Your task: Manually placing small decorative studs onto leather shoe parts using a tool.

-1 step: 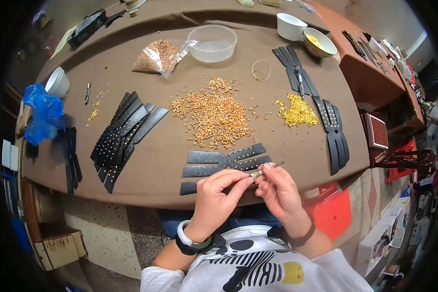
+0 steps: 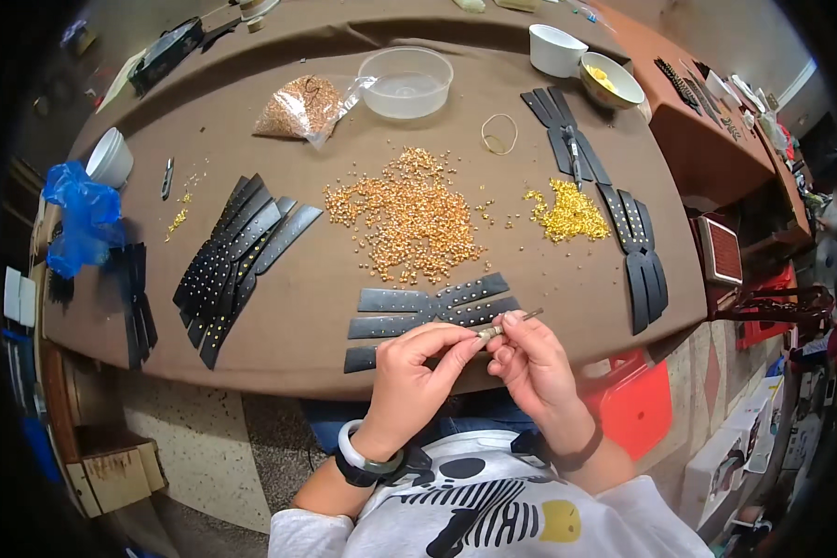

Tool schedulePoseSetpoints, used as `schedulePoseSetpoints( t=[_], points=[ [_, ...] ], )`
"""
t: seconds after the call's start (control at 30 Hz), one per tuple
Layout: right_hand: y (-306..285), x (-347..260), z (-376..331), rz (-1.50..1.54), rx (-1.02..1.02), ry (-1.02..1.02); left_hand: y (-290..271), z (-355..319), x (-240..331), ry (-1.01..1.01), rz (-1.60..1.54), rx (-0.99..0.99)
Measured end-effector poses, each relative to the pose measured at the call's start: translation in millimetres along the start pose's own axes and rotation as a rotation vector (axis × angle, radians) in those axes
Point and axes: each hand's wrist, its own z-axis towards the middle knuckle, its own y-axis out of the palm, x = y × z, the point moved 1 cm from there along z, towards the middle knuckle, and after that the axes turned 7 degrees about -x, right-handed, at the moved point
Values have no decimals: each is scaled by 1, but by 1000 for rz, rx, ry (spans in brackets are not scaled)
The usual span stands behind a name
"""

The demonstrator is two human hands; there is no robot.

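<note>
My left hand (image 2: 423, 367) pinches one end of a slim metal rod-like tool (image 2: 530, 315) between thumb and forefinger. The fingertips of my right hand (image 2: 539, 363) close on the tool's other part, and its thin tip sticks out past them to the right. Fingers cover most of its length, so its exact kind is hidden. Just beyond and partly under my hands lies a black strapped piece (image 2: 395, 301), split into strips and studded with small rivets. Beyond it spreads a heap of copper-coloured rivets (image 2: 414, 219).
Gold rivets (image 2: 570, 212) form a smaller pile on the right. Black studded pieces (image 2: 232, 260) are stacked at left, others (image 2: 637, 256) at right. Farther back are a bag of rivets (image 2: 299, 109), a clear tub (image 2: 406, 84) and a bowl (image 2: 612, 80). A red stool (image 2: 628, 405) stands below the table edge.
</note>
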Motion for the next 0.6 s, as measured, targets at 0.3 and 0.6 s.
schedulePoseSetpoints(
  t=[0.3, 0.6],
  points=[
    [-5, 1, 2, 12, 24, 10, 7, -1, -14, -295, -495, -81],
    [-2, 3, 2, -17, 38, -19, 10, -2, -22, -269, -477, -60]
  ],
)
